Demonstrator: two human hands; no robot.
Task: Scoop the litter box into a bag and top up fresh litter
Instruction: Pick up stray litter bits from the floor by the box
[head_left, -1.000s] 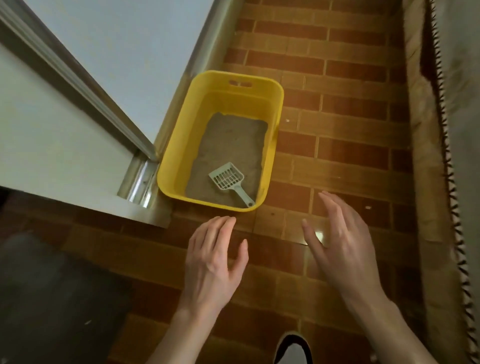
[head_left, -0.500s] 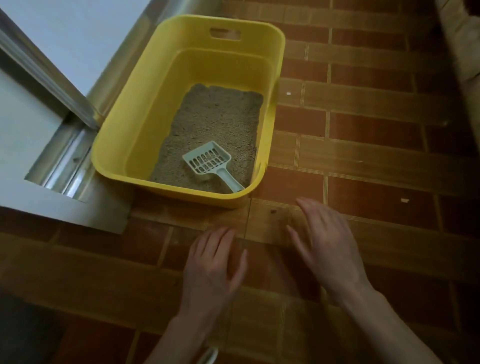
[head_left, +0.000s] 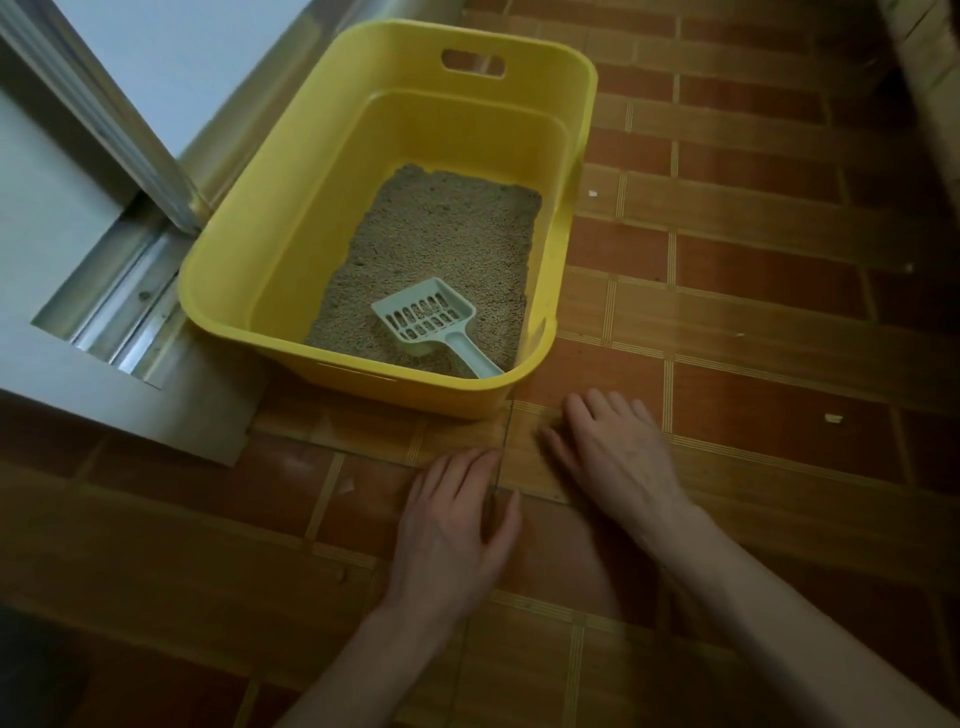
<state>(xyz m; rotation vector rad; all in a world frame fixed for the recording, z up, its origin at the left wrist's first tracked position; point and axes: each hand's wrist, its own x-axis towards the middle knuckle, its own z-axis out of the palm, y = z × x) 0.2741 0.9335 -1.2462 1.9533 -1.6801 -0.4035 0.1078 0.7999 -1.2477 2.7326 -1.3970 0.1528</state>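
Observation:
A yellow plastic litter box (head_left: 291, 218) stands on the brick-patterned floor. Grey-brown litter (head_left: 441, 244) covers its bottom. On the litter lies a pale green slotted scoop (head_left: 423, 317), its handle leaning against the near right corner of the box. My left hand (head_left: 452, 525) is held low over the floor in front of the box, fingers straight and empty. My right hand (head_left: 613, 452) is just to its right, fingers spread, a little short of the box's near right corner. Neither hand touches the box or the scoop.
A sliding door with a metal frame and track (head_left: 124, 291) borders the box on the left. Small white scraps (head_left: 834, 418) lie on the brown tiled floor (head_left: 753, 291). A dark edge of some furniture (head_left: 930, 78) shows at the top right.
The view has dropped closer to the box, which now looks larger. Both hands have lowered toward the floor and moved nearer the box's front edge.

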